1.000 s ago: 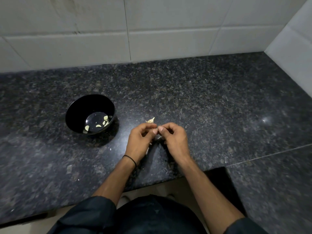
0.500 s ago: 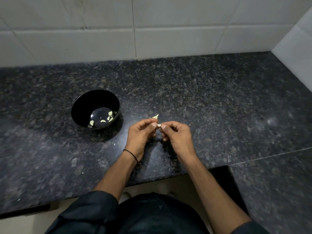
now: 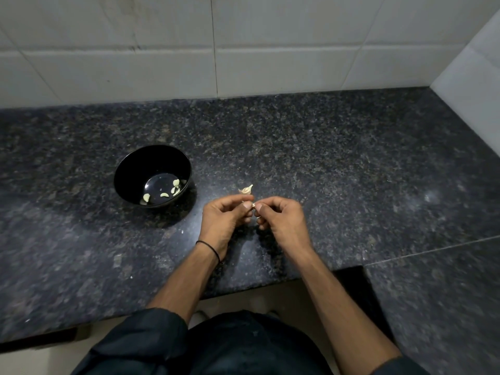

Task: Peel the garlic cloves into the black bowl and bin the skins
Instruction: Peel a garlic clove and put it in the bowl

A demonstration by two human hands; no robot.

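My left hand (image 3: 226, 219) and right hand (image 3: 281, 221) meet, both pinching one garlic clove (image 3: 253, 204) above the table (image 3: 351, 171), right of the black bowl (image 3: 135, 169).

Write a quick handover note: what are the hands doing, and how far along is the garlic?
Left hand and right hand pinch one small garlic clove between them.
Black bowl, to their left, holds several peeled cloves.
Another garlic piece, seemingly unpeeled, lies on the counter just beyond the hands.
Left: finish this clove, peel that piece, bin skins; no bin in view.
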